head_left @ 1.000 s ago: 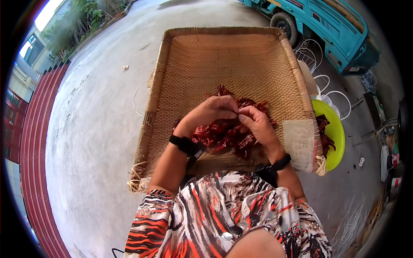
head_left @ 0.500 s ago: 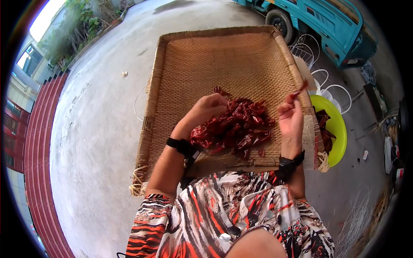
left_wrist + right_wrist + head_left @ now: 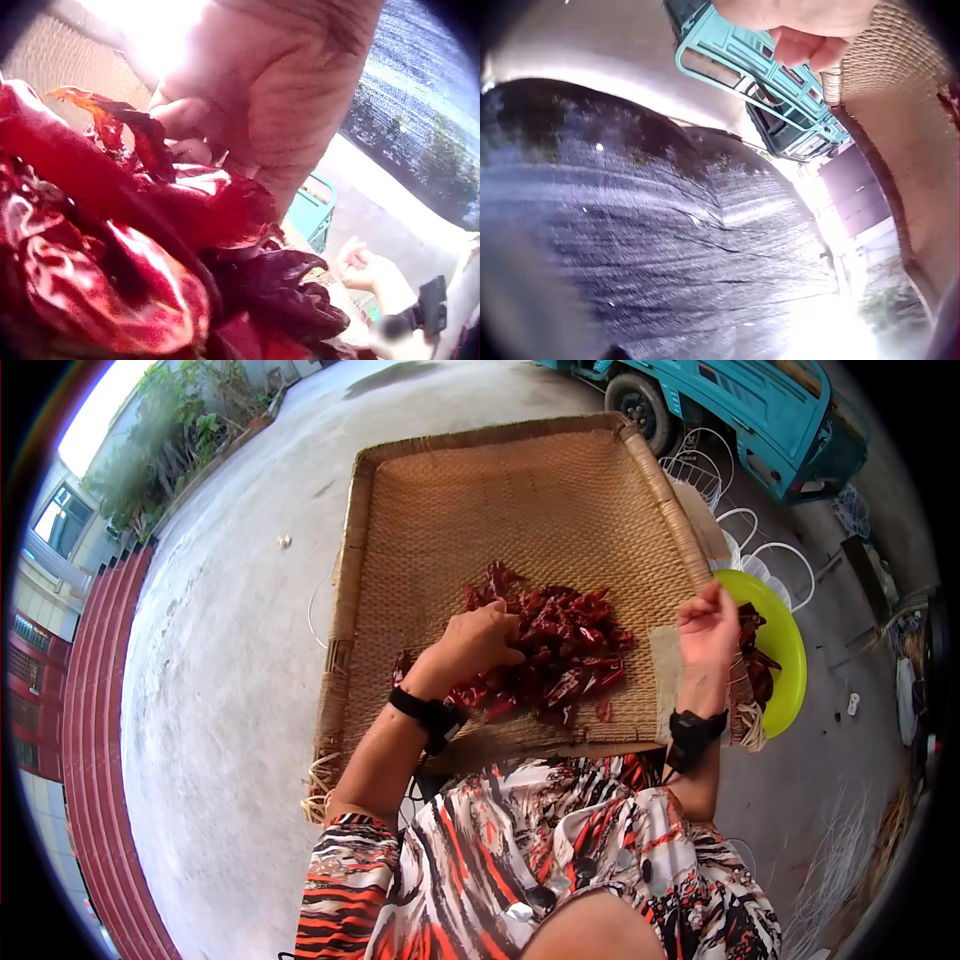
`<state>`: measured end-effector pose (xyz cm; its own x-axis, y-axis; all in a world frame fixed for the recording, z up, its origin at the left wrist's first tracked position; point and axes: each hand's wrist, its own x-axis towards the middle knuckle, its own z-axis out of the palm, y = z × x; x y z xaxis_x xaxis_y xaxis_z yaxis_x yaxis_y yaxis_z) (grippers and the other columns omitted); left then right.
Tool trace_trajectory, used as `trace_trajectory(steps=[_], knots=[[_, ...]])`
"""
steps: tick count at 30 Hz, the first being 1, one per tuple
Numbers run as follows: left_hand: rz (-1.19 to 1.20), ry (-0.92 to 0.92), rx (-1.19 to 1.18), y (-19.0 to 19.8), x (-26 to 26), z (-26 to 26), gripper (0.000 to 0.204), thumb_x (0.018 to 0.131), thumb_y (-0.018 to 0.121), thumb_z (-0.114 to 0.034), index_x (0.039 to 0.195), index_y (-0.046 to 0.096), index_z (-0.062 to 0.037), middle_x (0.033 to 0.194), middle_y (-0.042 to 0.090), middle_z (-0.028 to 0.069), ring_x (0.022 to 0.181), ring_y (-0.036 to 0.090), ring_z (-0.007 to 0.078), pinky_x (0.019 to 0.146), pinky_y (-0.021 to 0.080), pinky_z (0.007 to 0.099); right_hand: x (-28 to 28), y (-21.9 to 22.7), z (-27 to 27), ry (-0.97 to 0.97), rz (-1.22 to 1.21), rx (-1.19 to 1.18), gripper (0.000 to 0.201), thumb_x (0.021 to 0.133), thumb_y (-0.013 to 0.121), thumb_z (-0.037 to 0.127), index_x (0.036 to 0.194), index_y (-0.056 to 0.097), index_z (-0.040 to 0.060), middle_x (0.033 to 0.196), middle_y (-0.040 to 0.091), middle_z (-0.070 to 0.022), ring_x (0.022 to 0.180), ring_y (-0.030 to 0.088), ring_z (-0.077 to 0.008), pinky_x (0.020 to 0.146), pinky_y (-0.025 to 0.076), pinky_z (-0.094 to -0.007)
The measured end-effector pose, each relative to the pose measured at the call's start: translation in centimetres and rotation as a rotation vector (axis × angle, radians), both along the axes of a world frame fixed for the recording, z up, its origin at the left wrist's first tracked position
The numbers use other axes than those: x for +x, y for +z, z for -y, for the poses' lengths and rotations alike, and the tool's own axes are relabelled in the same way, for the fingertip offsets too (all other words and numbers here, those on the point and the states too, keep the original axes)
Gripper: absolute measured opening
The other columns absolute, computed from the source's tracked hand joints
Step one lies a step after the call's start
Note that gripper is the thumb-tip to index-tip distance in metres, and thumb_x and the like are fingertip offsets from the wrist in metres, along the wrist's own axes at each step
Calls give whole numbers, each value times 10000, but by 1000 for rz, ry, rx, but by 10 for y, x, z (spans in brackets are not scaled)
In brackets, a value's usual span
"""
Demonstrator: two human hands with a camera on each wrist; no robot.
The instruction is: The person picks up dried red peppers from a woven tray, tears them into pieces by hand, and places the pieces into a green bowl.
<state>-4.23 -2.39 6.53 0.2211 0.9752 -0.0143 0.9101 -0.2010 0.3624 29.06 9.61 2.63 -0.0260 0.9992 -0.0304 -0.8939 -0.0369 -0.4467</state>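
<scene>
A heap of dried red chili peppers (image 3: 570,650) lies in a woven tray (image 3: 440,490). My left hand (image 3: 475,640) is over the heap's left side, thumb and fingers apart; in the left wrist view its fingertips are partly hidden behind glossy chili peppers (image 3: 217,206). My right hand (image 3: 708,625) is over the tray's right edge, beside a yellow-green basin (image 3: 790,660) that contains more dried chili peppers (image 3: 760,670). Its fingers bend loosely, and no chili pepper shows in them. The right wrist view has these bent fingers (image 3: 806,49) near the tray's rim.
A pale patch (image 3: 665,670) covers part of the tray's right side. White wire-like loops (image 3: 785,565) stand behind the basin. A teal cargo vehicle (image 3: 740,420) is parked at the back right. Red steps (image 3: 100,720) run along the left.
My right hand left my left hand, carried a chili pepper rightward, and now shows none beside the basin. My left hand has lowered onto the heap.
</scene>
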Motion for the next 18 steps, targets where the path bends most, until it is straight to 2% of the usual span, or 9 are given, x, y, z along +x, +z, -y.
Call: trace_trajectory(steps=[1, 3, 5, 7, 9, 12, 15, 18], knots=[[46, -2, 16, 0, -1, 0, 336, 794, 737, -338, 954, 647, -57, 878, 658, 122, 859, 645, 297, 755, 501, 387, -14, 1, 5, 45, 93, 18, 206, 972, 550, 230, 1029, 610, 40, 872, 675, -43, 644, 565, -97, 644, 508, -238], [165, -7, 1, 1, -1, -2, 330, 810, 725, -321, 978, 647, -48, 881, 661, 126, 846, 649, 287, 741, 501, 375, -54, 38, 38, 43, 564, 41, 151, 981, 537, 176, 1057, 607, 66, 879, 666, -32, 656, 580, -72, 623, 493, -194], [312, -6, -62, 5, -1, -3, 316, 838, 704, -297, 1008, 645, -37, 883, 665, 129, 833, 652, 278, 725, 499, 362, -72, 31, 43, 218, 795, 188, 173, 979, 554, 210, 1072, 603, 72, 894, 661, -30, 666, 595, -66, 626, 505, -208], [438, -63, -90, 9, 1, -2, 292, 867, 684, -263, 1029, 640, -24, 865, 657, 118, 806, 645, 235, 711, 495, 338, -91, 35, 55, 290, 1011, 365, 245, 973, 580, 277, 1078, 594, 56, 865, 645, -11, 692, 579, -58, 636, 499, -208], [516, -79, -109, 15, 3, 1, 260, 892, 667, -230, 1036, 638, -16, 843, 645, 95, 782, 628, 191, 698, 489, 314, -106, 42, 67, 361, 1130, 451, 251, 974, 588, 288, 1031, 607, 45, 840, 625, 0, 697, 567, -61, 629, 486, -208], [615, -42, -160, 18, 6, 5, 214, 918, 654, -197, 1027, 637, -14, 811, 623, 39, 756, 588, 123, 679, 476, 277, -113, 37, 70, 545, 1152, 555, 245, 980, 582, 282, 971, 620, 39, 816, 611, 9, 695, 565, -66, 625, 479, -212], [829, 5, -263, 17, 3, 6, 206, 926, 661, -200, 1028, 636, -23, 810, 604, -13, 746, 552, 74, 662, 461, 239, -108, 27, 66, 601, 1218, 547, 217, 988, 569, 250, 932, 631, 50, 798, 614, 12, 693, 563, -63, 620, 476, -216], [1076, 28, -329, 16, 1, 7, 219, 926, 671, -220, 1040, 634, -37, 831, 597, -35, 753, 538, 53, 660, 450, 219, -106, 28, 65, 648, 1029, 464, 190, 990, 562, 230, 932, 631, 64, 784, 622, 13, 680, 570, -60, 616, 477, -216]])
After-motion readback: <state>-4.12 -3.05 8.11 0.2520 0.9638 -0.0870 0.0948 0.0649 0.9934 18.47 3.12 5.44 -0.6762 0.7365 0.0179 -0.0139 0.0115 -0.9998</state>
